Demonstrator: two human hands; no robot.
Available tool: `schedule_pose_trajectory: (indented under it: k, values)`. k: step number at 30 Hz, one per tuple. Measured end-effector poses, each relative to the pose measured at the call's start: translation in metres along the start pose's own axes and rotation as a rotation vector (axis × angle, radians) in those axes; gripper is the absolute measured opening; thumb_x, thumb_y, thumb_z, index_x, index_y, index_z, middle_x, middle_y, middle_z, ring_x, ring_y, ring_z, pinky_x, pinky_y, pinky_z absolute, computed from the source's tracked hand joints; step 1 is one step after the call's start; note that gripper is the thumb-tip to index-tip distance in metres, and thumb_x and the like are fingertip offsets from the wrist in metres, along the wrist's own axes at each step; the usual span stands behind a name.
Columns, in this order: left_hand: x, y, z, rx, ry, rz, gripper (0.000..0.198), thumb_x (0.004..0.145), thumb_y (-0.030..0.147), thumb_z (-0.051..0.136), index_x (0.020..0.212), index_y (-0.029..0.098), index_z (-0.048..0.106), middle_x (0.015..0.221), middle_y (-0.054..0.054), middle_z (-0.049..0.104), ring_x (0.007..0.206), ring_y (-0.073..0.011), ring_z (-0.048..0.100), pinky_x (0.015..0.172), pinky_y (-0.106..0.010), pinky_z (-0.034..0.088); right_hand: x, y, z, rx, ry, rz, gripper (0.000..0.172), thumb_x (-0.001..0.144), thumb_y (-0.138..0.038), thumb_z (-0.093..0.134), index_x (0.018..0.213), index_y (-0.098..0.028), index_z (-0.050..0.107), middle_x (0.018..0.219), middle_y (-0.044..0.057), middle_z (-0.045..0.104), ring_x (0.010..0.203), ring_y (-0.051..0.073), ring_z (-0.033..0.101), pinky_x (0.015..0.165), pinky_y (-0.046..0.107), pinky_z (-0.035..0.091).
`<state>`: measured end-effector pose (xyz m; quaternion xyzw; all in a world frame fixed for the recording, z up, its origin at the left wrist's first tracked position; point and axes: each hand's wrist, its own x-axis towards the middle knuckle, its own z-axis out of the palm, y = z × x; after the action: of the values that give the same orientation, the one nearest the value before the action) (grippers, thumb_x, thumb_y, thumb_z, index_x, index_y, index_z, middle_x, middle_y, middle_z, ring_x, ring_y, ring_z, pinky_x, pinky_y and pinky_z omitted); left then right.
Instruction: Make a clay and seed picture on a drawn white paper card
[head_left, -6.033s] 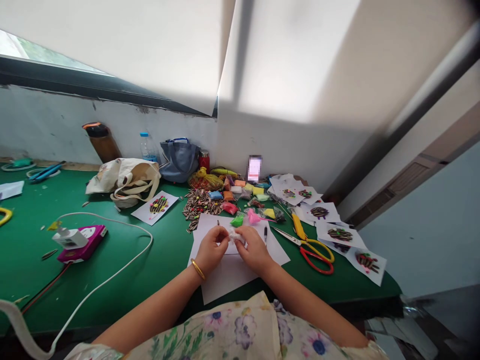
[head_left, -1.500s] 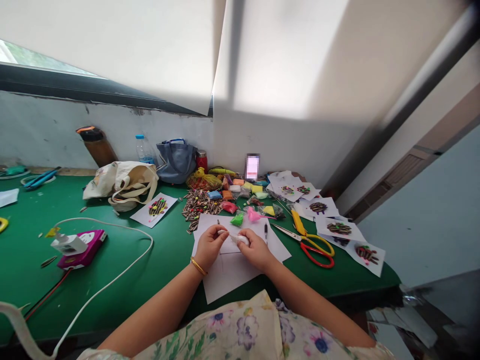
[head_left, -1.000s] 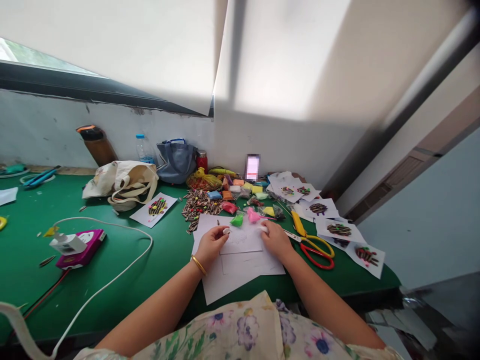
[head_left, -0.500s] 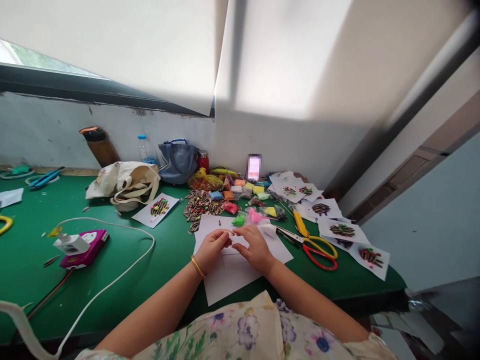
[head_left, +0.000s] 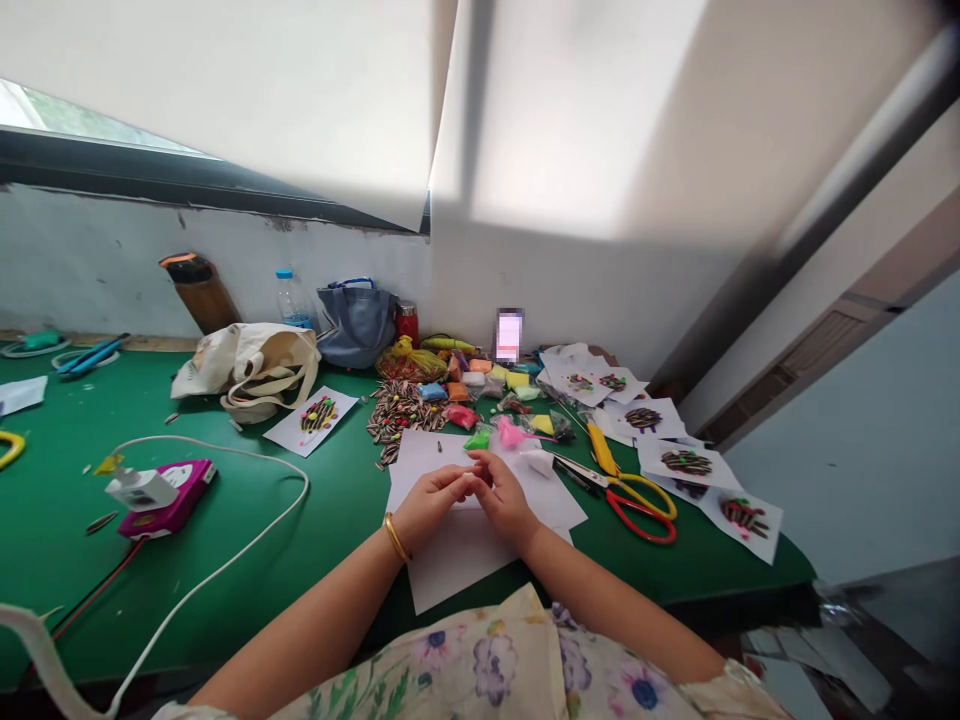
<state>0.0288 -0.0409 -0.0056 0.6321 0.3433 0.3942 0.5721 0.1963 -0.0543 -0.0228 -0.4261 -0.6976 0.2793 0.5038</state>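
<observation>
Green, White and Mixed Brights

Tabletop (head_left: 330, 515): is showing plain green. Small lump (head_left: 469, 475), paper sheet (head_left: 450, 575): are showing white. Scissors (head_left: 609, 484): are pairing yellow and red handles. Garment (head_left: 495, 668): is bearing purple flowers, green leaves on cream. Bangle (head_left: 396, 538): is gleaming gold. Handbag (head_left: 356, 328): is showing grey-blue.

Clock centre: the left hand (head_left: 431, 497) and right hand (head_left: 504, 500), fingertips together; 12 points to the wall. At 12, the green packet (head_left: 478, 439) blocks low passage; at 1, the pink packet (head_left: 510, 432). At 11, the seeds (head_left: 401, 412) obstruct. Between 2 and 3, the white packet (head_left: 538, 461) adjoins the scissors (head_left: 636, 506), which obstruct 3. At 9, the table (head_left: 349, 505) gives open passage to the cable (head_left: 302, 490). At 6, the sheet (head_left: 457, 575) gives clearance between the forearms.
</observation>
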Motion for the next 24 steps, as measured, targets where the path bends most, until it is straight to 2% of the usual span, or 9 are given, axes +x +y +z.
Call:
schedule_pose_trajectory:
  k: [3, 6, 8, 11, 13, 19, 24]
  values:
    - [0.001, -0.001, 0.001, -0.11, 0.082, -0.043, 0.043, 0.079, 0.046, 0.065, 0.108, 0.014, 0.069, 0.083, -0.006, 0.066, 0.074, -0.015, 0.056, 0.073, -0.03, 0.046, -0.001, -0.001, -0.003, -0.036, 0.025, -0.086, 0.036, 0.097, -0.043, 0.04, 0.122, -0.022, 0.054, 0.1, 0.007, 0.06, 0.09, 0.02, 0.057, 0.083, 0.035, 0.047]
    - [0.002, -0.002, 0.002, -0.202, 0.16, -0.046, 0.046, 0.074, 0.044, 0.07, 0.111, 0.017, 0.062, 0.075, -0.001, 0.062, 0.068, -0.0124, 0.056, 0.067, -0.027, 0.046, 0.0, -0.002, -0.007, -0.071, 0.025, -0.115, 0.036, 0.092, -0.045, 0.051, 0.119, -0.022, 0.057, 0.091, 0.005, 0.059, 0.081, 0.018, 0.056, 0.077, 0.034, 0.048]
    - [0.002, -0.002, 0.003, -0.2, 0.187, -0.027, 0.042, 0.072, 0.043, 0.073, 0.102, 0.018, 0.059, 0.07, 0.002, 0.059, 0.065, -0.0112, 0.056, 0.062, -0.024, 0.044, 0.001, -0.005, -0.008, -0.085, 0.007, -0.128, 0.033, 0.089, -0.044, 0.058, 0.114, -0.022, 0.061, 0.09, 0.004, 0.059, 0.08, 0.018, 0.055, 0.076, 0.033, 0.048]
    - [0.002, -0.004, 0.004, -0.136, 0.187, -0.006, 0.034, 0.071, 0.042, 0.073, 0.085, 0.017, 0.056, 0.07, 0.003, 0.058, 0.065, -0.0114, 0.056, 0.061, -0.024, 0.045, 0.002, -0.008, -0.008, -0.093, -0.019, -0.148, 0.022, 0.09, -0.04, 0.058, 0.099, -0.022, 0.067, 0.086, 0.004, 0.06, 0.082, 0.017, 0.055, 0.076, 0.032, 0.047]
    - [0.002, -0.007, 0.004, -0.07, 0.186, 0.013, 0.031, 0.072, 0.042, 0.072, 0.081, 0.017, 0.056, 0.071, 0.002, 0.059, 0.066, -0.0121, 0.056, 0.063, -0.025, 0.046, 0.002, -0.01, -0.008, -0.089, -0.003, -0.156, 0.02, 0.09, -0.038, 0.057, 0.092, -0.021, 0.068, 0.084, 0.004, 0.06, 0.081, 0.017, 0.055, 0.075, 0.032, 0.047]
    - [0.0, -0.011, 0.003, 0.208, 0.237, 0.141, 0.021, 0.082, 0.039, 0.063, 0.084, 0.018, 0.062, 0.078, -0.001, 0.064, 0.074, -0.0152, 0.058, 0.07, -0.029, 0.047, 0.001, -0.013, -0.008, -0.1, 0.038, -0.149, 0.018, 0.092, -0.034, 0.055, 0.084, -0.021, 0.067, 0.078, 0.002, 0.06, 0.077, 0.016, 0.055, 0.073, 0.031, 0.046]
    - [-0.002, -0.011, 0.004, 0.293, 0.246, 0.189, 0.02, 0.077, 0.035, 0.069, 0.086, 0.019, 0.063, 0.075, 0.001, 0.061, 0.067, -0.0128, 0.054, 0.064, -0.025, 0.046, 0.001, -0.013, -0.009, -0.1, 0.008, -0.157, 0.02, 0.095, -0.031, 0.05, 0.089, -0.021, 0.066, 0.084, 0.004, 0.062, 0.084, 0.017, 0.057, 0.079, 0.032, 0.046]
